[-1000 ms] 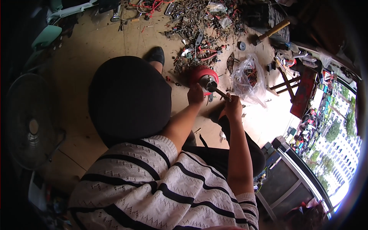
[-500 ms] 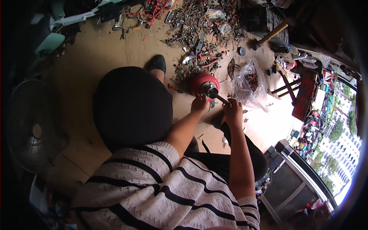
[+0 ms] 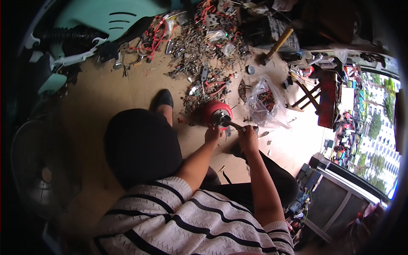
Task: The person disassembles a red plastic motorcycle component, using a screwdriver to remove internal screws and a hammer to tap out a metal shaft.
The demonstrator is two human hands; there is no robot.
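Observation:
On the floor in front of me stands a red, rounded block (image 3: 219,109) with a grey metal piece (image 3: 218,115) on top. My right hand (image 3: 247,138) is closed around the handle end of a hammer (image 3: 233,125), whose dark head is at the metal piece; whether it touches cannot be told. My left hand (image 3: 213,134) is at the near edge of the metal piece, fingers pinched together. What lies between those fingertips is too small to make out.
Loose screws and small metal parts (image 3: 199,55) spread beyond the block. A clear plastic bag (image 3: 265,104) of small pieces sits to its right. Farther off lie a wooden-handled mallet (image 3: 278,46) and a red folding stool (image 3: 327,100). A fan (image 3: 42,178) stands at left.
My view has tilted up and to the right, bringing more of a teal panel into sight at the upper left. Both hands keep their places at the red block and hammer.

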